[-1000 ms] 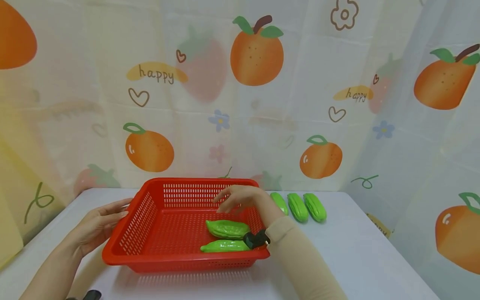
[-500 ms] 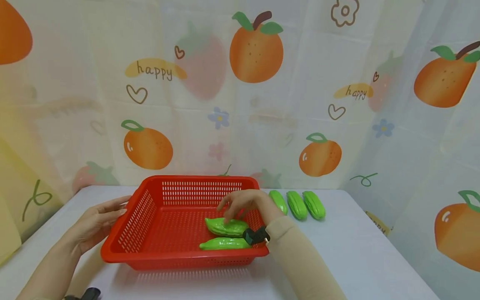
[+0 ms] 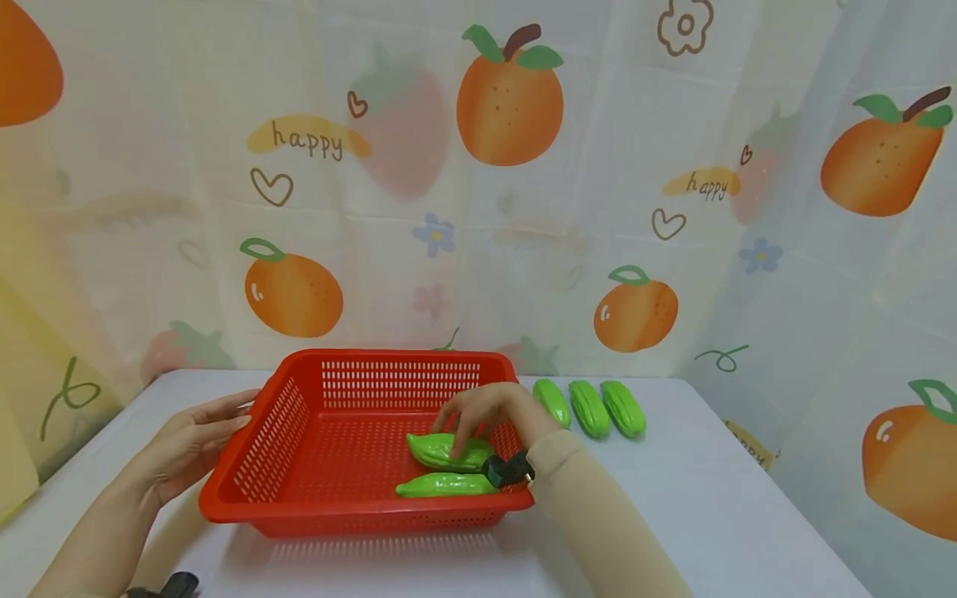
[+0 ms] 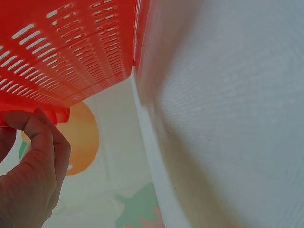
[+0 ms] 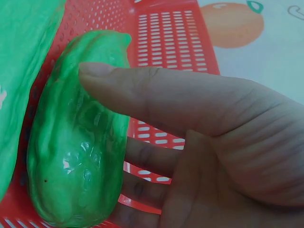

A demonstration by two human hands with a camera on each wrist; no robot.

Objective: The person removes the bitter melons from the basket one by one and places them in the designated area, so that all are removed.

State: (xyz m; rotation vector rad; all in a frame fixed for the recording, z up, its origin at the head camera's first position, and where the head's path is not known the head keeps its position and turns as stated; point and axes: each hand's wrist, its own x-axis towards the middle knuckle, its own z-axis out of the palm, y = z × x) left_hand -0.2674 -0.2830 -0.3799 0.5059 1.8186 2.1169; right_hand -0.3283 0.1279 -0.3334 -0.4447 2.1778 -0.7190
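Observation:
A red plastic basket (image 3: 359,512) with slotted walls stands on the white table. Two green ridged bitter melons lie at its right side: a rear one (image 3: 429,449) and a front one (image 3: 444,485). My right hand (image 3: 484,409) reaches over the basket's right side and grips the rear melon. In the right wrist view, the thumb lies across this bitter melon (image 5: 71,156), with the fingers curled on its other side and partly hidden. At the left rim, my left hand (image 3: 179,453) pinches the basket between thumb and fingers, as the left wrist view also shows.
Three more bitter melons (image 3: 589,409) lie side by side on the table (image 3: 695,490), right of the basket. A fruit-printed curtain (image 3: 478,249) hangs behind the table and along its sides.
My right hand has lowered from above the rear bitter melon, and its thumb and fingers have closed on it. The left hand stays at the basket rim. The view has shifted slightly.

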